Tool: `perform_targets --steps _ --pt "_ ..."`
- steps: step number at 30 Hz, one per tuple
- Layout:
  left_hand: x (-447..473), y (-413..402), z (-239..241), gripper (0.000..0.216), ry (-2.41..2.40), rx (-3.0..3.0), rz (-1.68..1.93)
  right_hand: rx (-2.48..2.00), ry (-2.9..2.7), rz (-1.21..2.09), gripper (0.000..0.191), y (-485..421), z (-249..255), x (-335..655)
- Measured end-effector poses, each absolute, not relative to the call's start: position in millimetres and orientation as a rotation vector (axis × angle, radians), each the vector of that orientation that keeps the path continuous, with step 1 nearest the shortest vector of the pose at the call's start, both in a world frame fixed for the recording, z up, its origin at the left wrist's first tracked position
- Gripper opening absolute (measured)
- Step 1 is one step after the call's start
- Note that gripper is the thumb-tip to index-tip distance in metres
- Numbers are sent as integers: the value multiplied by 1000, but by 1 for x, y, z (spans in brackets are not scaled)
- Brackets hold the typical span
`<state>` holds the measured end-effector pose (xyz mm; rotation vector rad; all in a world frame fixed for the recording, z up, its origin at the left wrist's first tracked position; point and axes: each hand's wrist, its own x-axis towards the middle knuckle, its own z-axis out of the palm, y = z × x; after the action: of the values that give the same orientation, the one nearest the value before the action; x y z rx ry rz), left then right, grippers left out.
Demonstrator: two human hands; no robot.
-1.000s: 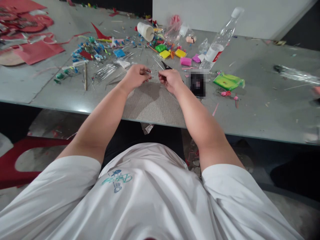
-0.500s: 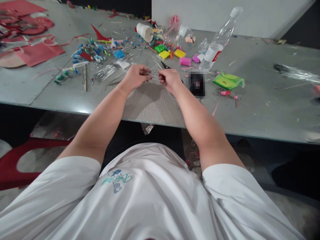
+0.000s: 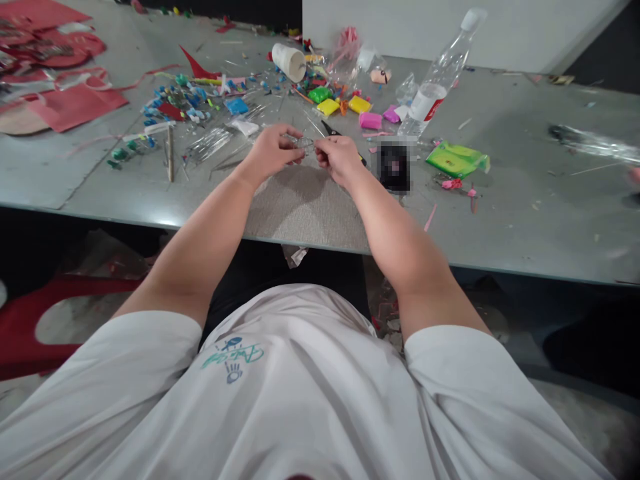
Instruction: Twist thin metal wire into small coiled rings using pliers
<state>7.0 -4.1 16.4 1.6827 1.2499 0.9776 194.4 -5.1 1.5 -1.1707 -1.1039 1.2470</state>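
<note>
A small piece of thin wire is found between the two hands, raised over the near part of a grey table, directly in front of the wearer. One end of the wire is held by the left hand between thumb and curled fingers; the other end is pinched by the right hand between thumb and forefinger, the remaining fingers being folded in. The hands are set apart, bridged only by the wire, whose exact shape cannot be made out. A black tool with a pointed end is seen just beyond the right hand and is partly covered by it. To the left of the left hand, a spread of loose wires and a slim stick are noted lying on the table. Beyond the hands, a blue packet, a pink packet and a white cup tipped on its side are recorded. To the right, a clear bottle with a white cap is seen standing, and a bright green packet is observed lying nearer the wearer. A pixelated dark object between bottle and right forearm cannot be identified.
</note>
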Motion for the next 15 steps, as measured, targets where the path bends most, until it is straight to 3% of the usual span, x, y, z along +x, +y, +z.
perform_targets --steps 15 --pt "11 -4 17 25 1245 1602 940 -1176 -1085 1257 51 -3 -3 198"
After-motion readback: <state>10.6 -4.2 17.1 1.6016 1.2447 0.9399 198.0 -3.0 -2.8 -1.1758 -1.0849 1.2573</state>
